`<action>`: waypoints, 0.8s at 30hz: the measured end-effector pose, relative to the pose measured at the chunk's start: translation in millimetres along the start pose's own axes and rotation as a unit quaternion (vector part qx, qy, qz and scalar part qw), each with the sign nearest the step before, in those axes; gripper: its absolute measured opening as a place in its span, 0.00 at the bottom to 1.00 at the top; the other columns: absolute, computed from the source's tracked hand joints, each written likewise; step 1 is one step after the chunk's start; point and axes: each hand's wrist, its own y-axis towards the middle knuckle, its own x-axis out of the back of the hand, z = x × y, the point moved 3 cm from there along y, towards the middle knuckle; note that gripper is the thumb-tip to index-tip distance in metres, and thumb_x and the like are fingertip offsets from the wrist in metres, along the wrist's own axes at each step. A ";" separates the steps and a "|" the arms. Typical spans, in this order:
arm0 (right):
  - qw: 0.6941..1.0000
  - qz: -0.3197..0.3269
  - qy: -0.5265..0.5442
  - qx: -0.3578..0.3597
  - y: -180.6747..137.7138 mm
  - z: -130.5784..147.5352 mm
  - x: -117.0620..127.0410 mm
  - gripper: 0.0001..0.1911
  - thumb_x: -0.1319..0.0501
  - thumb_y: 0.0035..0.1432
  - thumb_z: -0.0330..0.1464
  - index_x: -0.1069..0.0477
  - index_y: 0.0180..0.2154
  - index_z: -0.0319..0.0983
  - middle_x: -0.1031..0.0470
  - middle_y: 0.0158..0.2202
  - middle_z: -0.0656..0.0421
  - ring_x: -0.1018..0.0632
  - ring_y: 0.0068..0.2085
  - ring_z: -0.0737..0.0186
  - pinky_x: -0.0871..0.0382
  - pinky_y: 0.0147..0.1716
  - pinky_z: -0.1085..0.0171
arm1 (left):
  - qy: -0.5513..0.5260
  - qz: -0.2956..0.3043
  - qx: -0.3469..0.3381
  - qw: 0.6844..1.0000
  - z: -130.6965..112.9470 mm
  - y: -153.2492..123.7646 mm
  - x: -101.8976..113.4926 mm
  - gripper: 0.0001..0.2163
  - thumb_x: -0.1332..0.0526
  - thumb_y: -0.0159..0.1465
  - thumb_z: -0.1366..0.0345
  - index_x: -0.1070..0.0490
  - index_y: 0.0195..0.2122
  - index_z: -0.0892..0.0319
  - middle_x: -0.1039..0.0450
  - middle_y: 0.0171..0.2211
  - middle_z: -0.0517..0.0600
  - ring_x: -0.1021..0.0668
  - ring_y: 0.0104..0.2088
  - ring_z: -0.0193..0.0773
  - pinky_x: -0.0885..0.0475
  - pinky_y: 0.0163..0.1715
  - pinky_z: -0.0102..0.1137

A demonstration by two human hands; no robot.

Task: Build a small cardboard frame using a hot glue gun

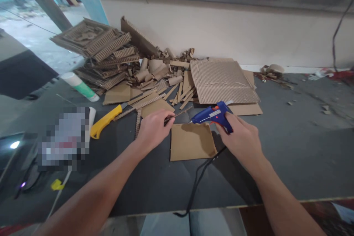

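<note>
My right hand (240,131) is wrapped round the handle of a blue glue gun (208,115), whose small red light glows. The gun's nozzle points left, close to a thin cardboard strip (183,112). Pinched in the fingers of my left hand (156,126), that strip is held above the far edge of a flat rectangular cardboard piece (192,143). The cardboard piece lies on the dark table between my hands. A black cord (195,184) runs from beneath my right hand to the table's front edge.
A yellow-handled saw or knife (106,121) lies left of my left hand, by a white-and-green tube (80,87). Stacked cardboard frames (96,44), loose strips (188,97) and a corrugated sheet (224,83) lie behind. A pixelated object (65,138) is at left.
</note>
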 end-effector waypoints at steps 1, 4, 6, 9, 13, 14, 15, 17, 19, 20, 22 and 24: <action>1.000 0.004 0.003 0.004 0.8 3.7 -2.2 0.14 0.42 0.63 0.37 0.28 0.46 0.37 0.20 0.36 0.52 0.20 0.32 0.58 0.34 0.26 0.65 | 0.002 -0.002 0.000 1.000 -0.1 0.0 0.0 0.07 0.40 0.65 0.64 0.24 0.42 0.54 0.19 0.39 0.46 0.19 0.36 0.39 0.28 0.33 0.32; 1.000 0.007 0.016 0.017 2.1 10.1 -7.0 0.15 0.42 0.63 0.38 0.28 0.47 0.36 0.20 0.36 0.52 0.20 0.32 0.59 0.33 0.27 0.66 | 0.003 0.000 -0.002 1.000 0.2 -0.2 -0.5 0.08 0.41 0.65 0.64 0.24 0.42 0.54 0.19 0.39 0.46 0.19 0.36 0.39 0.28 0.32 0.31; 1.000 0.011 0.015 0.018 2.2 10.6 -8.9 0.14 0.42 0.63 0.37 0.28 0.47 0.36 0.20 0.35 0.52 0.20 0.32 0.59 0.33 0.27 0.66 | 0.000 0.002 -0.001 1.000 0.6 -0.6 -0.9 0.08 0.41 0.66 0.64 0.24 0.42 0.54 0.19 0.40 0.46 0.19 0.36 0.39 0.28 0.32 0.31; 1.000 0.027 0.000 0.011 1.3 8.1 -10.8 0.15 0.42 0.62 0.37 0.28 0.47 0.37 0.20 0.36 0.52 0.20 0.32 0.59 0.34 0.25 0.66 | 0.000 0.004 -0.003 1.000 1.0 -1.0 -1.2 0.08 0.41 0.66 0.64 0.24 0.43 0.54 0.19 0.40 0.47 0.19 0.37 0.40 0.27 0.33 0.32; 0.999 0.030 0.000 0.018 -0.9 5.8 -10.8 0.15 0.42 0.62 0.36 0.28 0.47 0.37 0.20 0.36 0.52 0.20 0.32 0.59 0.35 0.25 0.66 | 0.007 0.002 -0.003 1.000 1.0 -0.8 -1.2 0.08 0.41 0.66 0.64 0.24 0.43 0.53 0.19 0.40 0.48 0.19 0.37 0.40 0.27 0.33 0.32; 0.999 0.029 0.001 0.018 -1.4 5.6 -10.4 0.14 0.43 0.62 0.36 0.28 0.47 0.37 0.20 0.35 0.53 0.20 0.32 0.59 0.35 0.25 0.66 | 0.008 0.002 -0.001 1.000 1.0 -0.7 -1.1 0.08 0.41 0.66 0.64 0.24 0.43 0.53 0.19 0.40 0.48 0.19 0.37 0.41 0.27 0.33 0.32; 0.999 0.028 0.001 0.016 -1.9 5.5 -9.9 0.14 0.43 0.62 0.36 0.28 0.47 0.37 0.20 0.35 0.53 0.20 0.32 0.59 0.35 0.25 0.66 | 0.008 0.003 0.000 1.000 0.8 -0.5 -1.0 0.08 0.41 0.66 0.64 0.24 0.43 0.53 0.19 0.40 0.48 0.19 0.37 0.41 0.27 0.33 0.32; 1.000 0.028 -0.002 0.006 -2.6 5.4 -8.8 0.14 0.43 0.63 0.37 0.28 0.46 0.37 0.20 0.34 0.53 0.21 0.31 0.59 0.37 0.24 0.66 | 0.007 0.005 -0.002 1.000 0.4 -0.1 -0.9 0.08 0.41 0.66 0.64 0.24 0.43 0.54 0.19 0.40 0.48 0.19 0.37 0.41 0.27 0.33 0.32; 1.000 0.029 -0.003 -0.005 -3.0 5.1 -7.5 0.14 0.43 0.63 0.37 0.27 0.45 0.36 0.20 0.34 0.53 0.21 0.30 0.59 0.37 0.24 0.65 | 0.008 0.004 -0.006 1.000 0.3 0.1 -0.7 0.08 0.41 0.66 0.64 0.24 0.43 0.54 0.19 0.40 0.47 0.19 0.36 0.40 0.27 0.33 0.32; 1.000 0.027 -0.001 -0.008 -3.1 4.9 -6.8 0.13 0.43 0.63 0.37 0.27 0.45 0.36 0.20 0.35 0.52 0.21 0.30 0.59 0.37 0.24 0.65 | 0.008 0.002 -0.007 1.000 0.5 0.2 -0.6 0.08 0.41 0.66 0.64 0.24 0.43 0.54 0.19 0.40 0.47 0.19 0.36 0.40 0.27 0.33 0.32; 1.000 0.020 0.003 -0.007 -3.4 4.5 -5.5 0.13 0.42 0.63 0.36 0.27 0.44 0.35 0.20 0.35 0.52 0.21 0.30 0.58 0.37 0.24 0.65 | 0.008 0.000 -0.007 1.000 1.3 0.3 -0.6 0.08 0.41 0.66 0.63 0.24 0.43 0.54 0.19 0.39 0.47 0.19 0.36 0.40 0.27 0.33 0.32; 1.000 0.014 0.006 -0.008 -3.7 3.7 -4.5 0.13 0.42 0.63 0.35 0.27 0.44 0.35 0.20 0.35 0.51 0.21 0.30 0.58 0.36 0.24 0.65 | 0.009 0.000 -0.005 1.000 2.1 0.3 -0.9 0.08 0.41 0.66 0.63 0.24 0.43 0.54 0.19 0.40 0.47 0.19 0.36 0.40 0.27 0.33 0.32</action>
